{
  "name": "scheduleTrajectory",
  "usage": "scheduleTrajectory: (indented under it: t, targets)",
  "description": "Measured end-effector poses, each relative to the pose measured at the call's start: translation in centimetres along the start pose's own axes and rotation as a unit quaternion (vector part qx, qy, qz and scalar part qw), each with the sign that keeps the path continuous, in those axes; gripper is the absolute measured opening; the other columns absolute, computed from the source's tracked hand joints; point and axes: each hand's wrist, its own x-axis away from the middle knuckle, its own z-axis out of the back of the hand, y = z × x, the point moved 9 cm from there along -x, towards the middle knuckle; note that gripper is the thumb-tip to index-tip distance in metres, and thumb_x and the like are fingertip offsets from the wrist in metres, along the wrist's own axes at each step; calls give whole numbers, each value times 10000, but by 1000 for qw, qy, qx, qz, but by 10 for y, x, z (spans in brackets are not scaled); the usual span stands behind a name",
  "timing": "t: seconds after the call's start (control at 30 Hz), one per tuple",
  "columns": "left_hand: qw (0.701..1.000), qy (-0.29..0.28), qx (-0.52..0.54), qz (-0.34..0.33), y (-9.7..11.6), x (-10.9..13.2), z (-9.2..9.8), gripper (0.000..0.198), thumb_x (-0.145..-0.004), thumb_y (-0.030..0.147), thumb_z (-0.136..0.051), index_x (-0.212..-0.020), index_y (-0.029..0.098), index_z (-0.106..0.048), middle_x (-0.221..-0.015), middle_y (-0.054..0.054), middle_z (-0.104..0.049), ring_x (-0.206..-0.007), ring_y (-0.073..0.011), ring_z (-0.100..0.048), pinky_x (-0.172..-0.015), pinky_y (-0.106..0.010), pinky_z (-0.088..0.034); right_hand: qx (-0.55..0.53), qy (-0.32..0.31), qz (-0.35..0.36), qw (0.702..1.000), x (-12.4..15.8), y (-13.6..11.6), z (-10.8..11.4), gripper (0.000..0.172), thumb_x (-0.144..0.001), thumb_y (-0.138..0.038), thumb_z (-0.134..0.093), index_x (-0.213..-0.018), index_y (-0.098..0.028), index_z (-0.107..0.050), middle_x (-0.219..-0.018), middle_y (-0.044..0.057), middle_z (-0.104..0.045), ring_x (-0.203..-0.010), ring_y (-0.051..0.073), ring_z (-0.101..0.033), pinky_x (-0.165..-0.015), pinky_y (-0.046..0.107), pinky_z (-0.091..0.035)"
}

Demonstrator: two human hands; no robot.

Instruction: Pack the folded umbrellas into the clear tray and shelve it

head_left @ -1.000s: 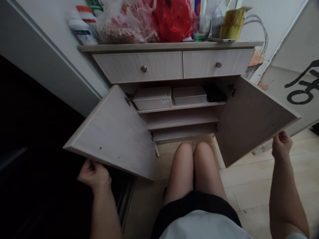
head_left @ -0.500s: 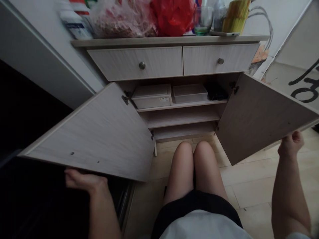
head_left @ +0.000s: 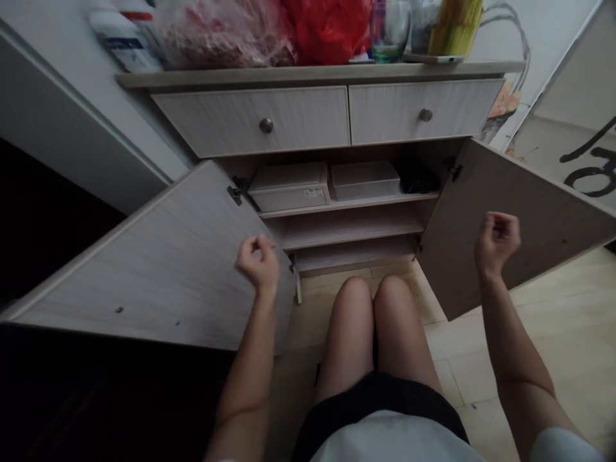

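Note:
My left hand [head_left: 257, 263] is curled loosely in front of the open left cabinet door [head_left: 144, 269], near its hinge side. My right hand [head_left: 497, 242] is curled in front of the open right door [head_left: 529, 231]. Neither hand holds anything, and I cannot tell whether either touches a door. Between the doors, two lidded white plastic boxes [head_left: 289, 186] [head_left: 366, 179] sit on a shelf [head_left: 346, 215], beside a dark bundle [head_left: 418, 176]. Two closed drawers [head_left: 250, 120] [head_left: 423, 112] with round metal knobs run above.
Red and pink plastic bags [head_left: 327, 32], a drinking glass [head_left: 389, 32], a white bottle [head_left: 122, 42] and a yellow-green item [head_left: 455, 25] stand on the cabinet top [head_left: 317, 74]. Lower shelves lie beneath the boxes. My knees [head_left: 373, 308] are just below the cabinet, above a pale wood floor [head_left: 529, 340].
Both hands have left the door edges and moved inward and up, in front of the doors. The doors stand wider than a second ago.

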Motion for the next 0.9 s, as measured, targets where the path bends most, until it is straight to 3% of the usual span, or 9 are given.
scheduleTrajectory:
  t: [0.1,0.2,0.3,0.4,0.5,0.63,0.73,0.9]
  targets:
    - [992,-110,-58,14,19,-26,-77,282,-920,395,-494,-855,172,-654,-700,-59,-691,-729,-204,-674,-778,-310,-508,-41,-91,-42,994,-12,4,-71,391,-906,-535,-509,-887,-166,-634,-862,82,-659,-784,183,-630,-740,328,-517]
    - [969,-199,-145,20,42,-40,-143,336,-956,388,-495,-990,157,-736,-921,-126,-762,-935,-252,-706,-842,-322,-501,-35,-162,-76,983,-24,8,-142,329,-886,-463,-549,-880,-159,-676,-885,95,-701,-814,202,-660,-807,351,-529]
    - [940,-260,-219,14,59,-45,-196,370,-992,367,-460,-1137,171,-740,-1133,-179,-736,-1108,-295,-671,-925,-369,-490,26,-240,-108,964,-32,10,-204,267,-888,-359,-570,-932,-150,-729,-955,124,-738,-909,236,-680,-891,375,-520]
    - [913,-308,-269,-2,66,-51,-237,391,-1003,342,-457,-1189,121,-720,-1201,-242,-692,-1166,-330,-643,-954,-403,-490,101,-316,-150,931,-35,13,-253,262,-905,-319,-584,-1011,-158,-761,-1047,145,-746,-1046,279,-675,-940,396,-512]
    - [889,-340,-305,-16,69,-60,-267,381,-983,327,-516,-1199,76,-705,-1228,-270,-671,-1174,-354,-636,-955,-410,-503,165,-364,-190,897,-39,18,-285,272,-919,-330,-607,-1080,-179,-767,-1126,156,-731,-1124,305,-661,-958,418,-513]
    - [864,-383,-327,-17,66,-66,-296,356,-953,288,-593,-1215,68,-692,-1247,-263,-668,-1194,-345,-634,-966,-407,-518,235,-373,-221,870,-47,30,-309,371,-903,-376,-661,-1181,-140,-730,-1225,201,-686,-1170,322,-646,-978,453,-516]
    - [861,-390,-327,-12,62,-68,-310,342,-945,249,-603,-1224,68,-685,-1249,-262,-667,-1206,-339,-630,-973,-412,-519,263,-378,-229,858,-49,39,-323,500,-879,-417,-696,-1253,-86,-681,-1265,242,-653,-1194,337,-633,-981,461,-519]
    - [855,-397,-332,4,52,-77,-318,322,-924,162,-604,-1221,71,-688,-1215,-249,-685,-1197,-327,-635,-964,-400,-520,262,-405,-230,845,-43,49,-348,509,-858,-372,-717,-1265,-71,-668,-1244,265,-648,-1193,339,-627,-969,453,-526]
